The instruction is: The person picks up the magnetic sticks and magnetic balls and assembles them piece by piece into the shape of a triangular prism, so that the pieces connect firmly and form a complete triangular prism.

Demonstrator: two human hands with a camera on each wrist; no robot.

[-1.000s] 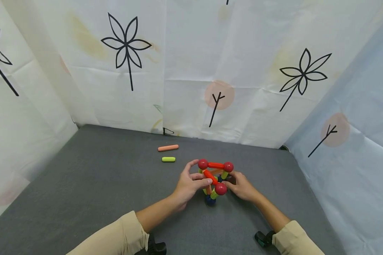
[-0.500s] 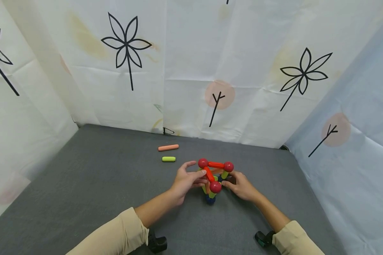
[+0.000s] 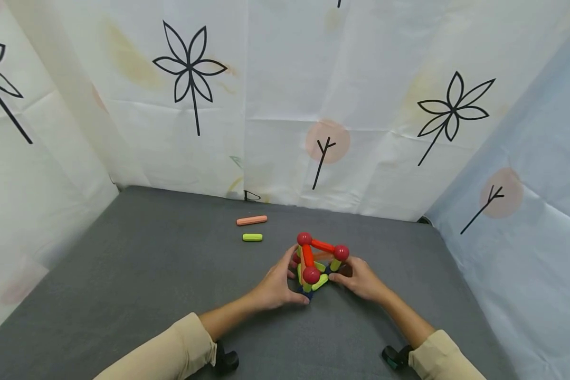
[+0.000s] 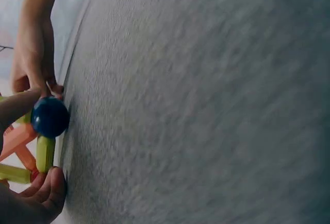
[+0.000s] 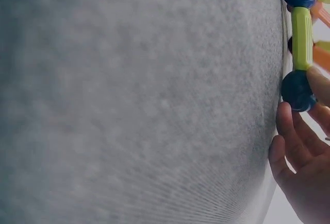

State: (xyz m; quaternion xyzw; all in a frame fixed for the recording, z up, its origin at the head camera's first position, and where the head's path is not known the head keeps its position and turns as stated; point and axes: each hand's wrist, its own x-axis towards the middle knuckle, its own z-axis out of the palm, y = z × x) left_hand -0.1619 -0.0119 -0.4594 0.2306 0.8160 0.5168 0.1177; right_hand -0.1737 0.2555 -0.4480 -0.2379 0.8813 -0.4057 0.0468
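Observation:
A frame of magnetic balls and rods (image 3: 307,256) stands on the grey table in the head view. Three red balls joined by red rods form its top, including the nearest red ball (image 3: 311,275). Yellow-green and orange rods run below them. My left hand (image 3: 276,287) grips the base from the left, thumb at the front blue ball (image 4: 50,117), fingers reaching around the far side. On the right, my right hand (image 3: 362,279) pinches the other blue ball (image 5: 298,91), which a yellow-green rod (image 5: 301,38) links to the front one. Fingers partly hide the frame's left side.
Behind and left of the frame lie a loose orange rod (image 3: 252,220) and a shorter yellow-green rod (image 3: 253,237). A white patterned cloth (image 3: 285,105) walls off the table's back and sides.
My left hand has gone from the upper red rod down to the front blue ball. The nearest red ball has shifted left, turning the frame's top. My right hand stays at its blue ball.

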